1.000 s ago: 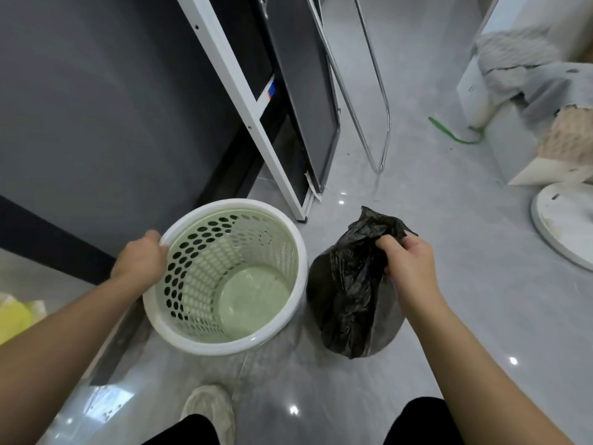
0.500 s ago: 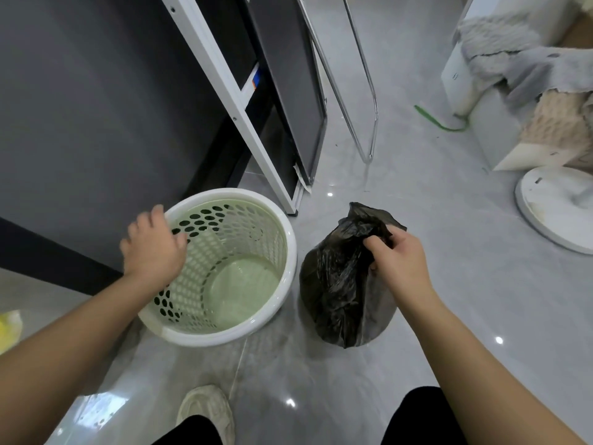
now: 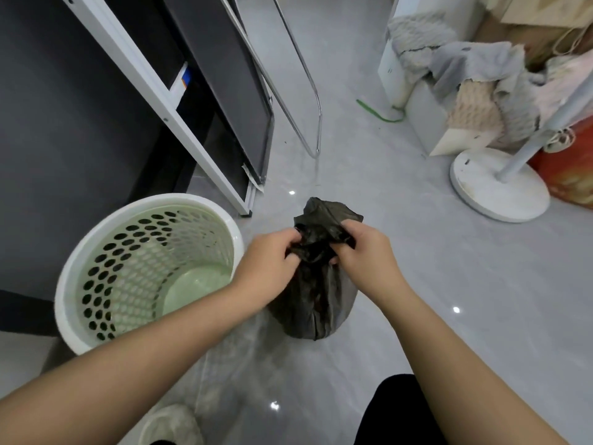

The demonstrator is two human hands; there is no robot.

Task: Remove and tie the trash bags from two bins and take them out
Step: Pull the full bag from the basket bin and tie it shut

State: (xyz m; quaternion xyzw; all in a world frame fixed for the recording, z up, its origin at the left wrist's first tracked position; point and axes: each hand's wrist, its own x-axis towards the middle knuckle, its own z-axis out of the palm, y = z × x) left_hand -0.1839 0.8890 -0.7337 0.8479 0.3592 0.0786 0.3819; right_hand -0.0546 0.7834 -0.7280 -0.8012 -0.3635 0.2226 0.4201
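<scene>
Head view: we see the left hand (image 3: 268, 260) & right hand (image 3: 365, 252) both pinching the gathered neck of the black trash bag (image 3: 316, 293), which stands on the floor beside the emptied bin (image 3: 144, 271). Tying step; next we think: cross the ends, pull tight w/o tearing.

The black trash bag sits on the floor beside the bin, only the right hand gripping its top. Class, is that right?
No: in the head view the left hand and the right hand both grip the black trash bag at its top.
</scene>
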